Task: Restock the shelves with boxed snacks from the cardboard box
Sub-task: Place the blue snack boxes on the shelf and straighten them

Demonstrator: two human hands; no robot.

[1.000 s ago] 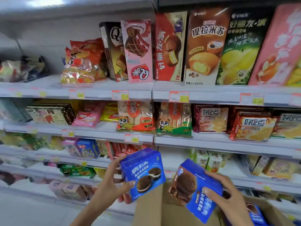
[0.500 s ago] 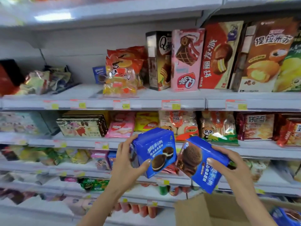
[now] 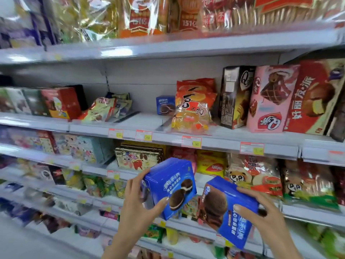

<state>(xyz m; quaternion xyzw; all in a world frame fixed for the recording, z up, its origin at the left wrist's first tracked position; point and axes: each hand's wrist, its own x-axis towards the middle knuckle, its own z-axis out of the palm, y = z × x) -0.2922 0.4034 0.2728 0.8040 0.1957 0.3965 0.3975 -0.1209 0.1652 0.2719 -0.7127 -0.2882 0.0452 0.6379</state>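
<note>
- Grey shelf (image 3: 147, 119): we are aiming at its bare gap beside the stocked blue box (image 3: 165, 105); crowding could be toppling the orange bag (image 3: 194, 105).
- Our left hand (image 3: 138, 208) is gripping a tilted box (image 3: 171, 186) below that shelf.
- Our right hand (image 3: 261, 215) is clasping a second box (image 3: 229, 212) by its edges, risking a slip.

The white shelf (image 3: 147, 119) at my twelve o'clock carries a small blue box (image 3: 164, 105) at its back, with an orange jelly bag (image 3: 194, 107) just in front of it toward three o'clock. Further toward three o'clock a black box (image 3: 234, 98), a pink box (image 3: 270, 100) and a red box (image 3: 313, 98) stand upright side by side. Toward nine o'clock loose packets (image 3: 102, 109) lie slumped beside a red carton (image 3: 61, 103).
</note>
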